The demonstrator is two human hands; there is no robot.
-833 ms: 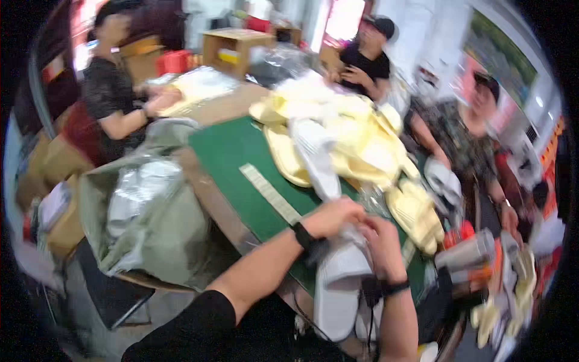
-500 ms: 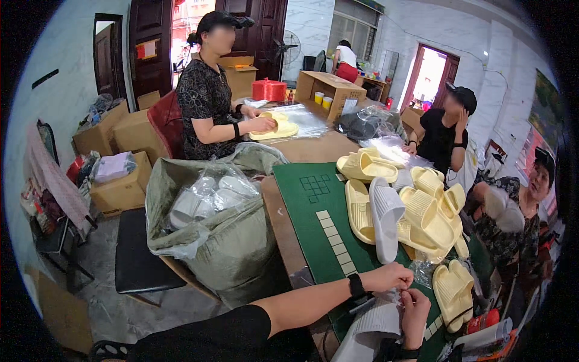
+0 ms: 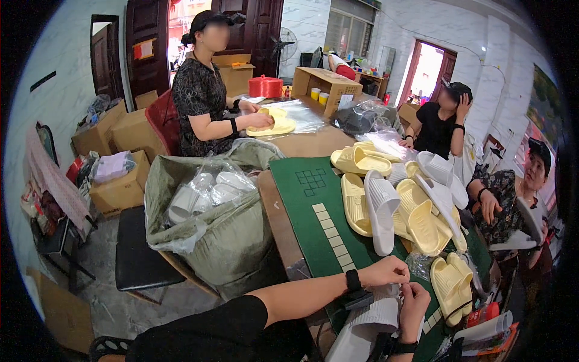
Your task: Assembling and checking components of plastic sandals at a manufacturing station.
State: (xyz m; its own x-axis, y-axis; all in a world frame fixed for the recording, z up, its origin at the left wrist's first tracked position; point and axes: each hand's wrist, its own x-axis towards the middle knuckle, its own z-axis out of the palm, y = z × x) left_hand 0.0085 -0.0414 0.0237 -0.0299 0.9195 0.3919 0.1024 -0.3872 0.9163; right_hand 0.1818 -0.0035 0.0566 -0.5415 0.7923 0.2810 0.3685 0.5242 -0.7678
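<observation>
My left hand (image 3: 391, 271) and my right hand (image 3: 413, 300) meet over a white slipper (image 3: 369, 320) lying at the near edge of the green mat (image 3: 313, 211). Both hands pinch something small on the slipper's upper end; what it is stays too small to tell. A black watch sits on my left wrist, another dark band on my right. Beyond my hands a heap of yellow and white slippers (image 3: 401, 199) covers the mat's right side. A clear plastic bag (image 3: 417, 263) lies just past my fingers.
A large grey-green sack (image 3: 214, 223) of bagged white slippers stands left of the table. One person at the far left holds a yellow slipper (image 3: 271, 123); two more sit on the right. Cardboard boxes (image 3: 123, 181) line the left wall. A black stool (image 3: 139, 253) stands by the sack.
The view has swung up and to the left, bringing the room and the sack into sight. My hands stay together on the white slipper at the table's near edge.
</observation>
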